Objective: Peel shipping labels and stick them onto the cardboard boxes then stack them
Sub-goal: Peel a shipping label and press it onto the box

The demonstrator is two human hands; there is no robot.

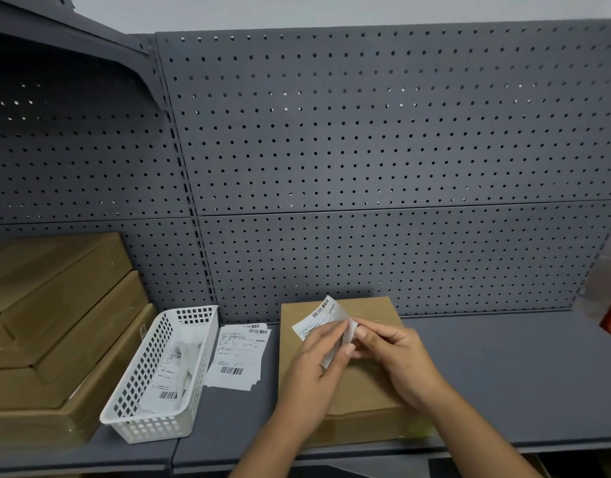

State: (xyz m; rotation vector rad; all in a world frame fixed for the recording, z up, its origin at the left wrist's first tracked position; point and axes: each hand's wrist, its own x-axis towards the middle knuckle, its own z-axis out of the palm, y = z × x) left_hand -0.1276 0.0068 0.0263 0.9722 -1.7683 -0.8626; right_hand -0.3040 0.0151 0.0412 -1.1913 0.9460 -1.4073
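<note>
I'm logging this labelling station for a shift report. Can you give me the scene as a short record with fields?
hands: left hand and right hand both pinch one shipping label
held where: above the cardboard box
box top: no label visible on it
box rests on: grey shelf
label pile: flat on the shelf, between basket and box
white basket: holds printed paper sheets
stacked boxes: far left, beside the basket

Label point(318, 317), perhaps half-peeled, over box point(373, 391)
</note>
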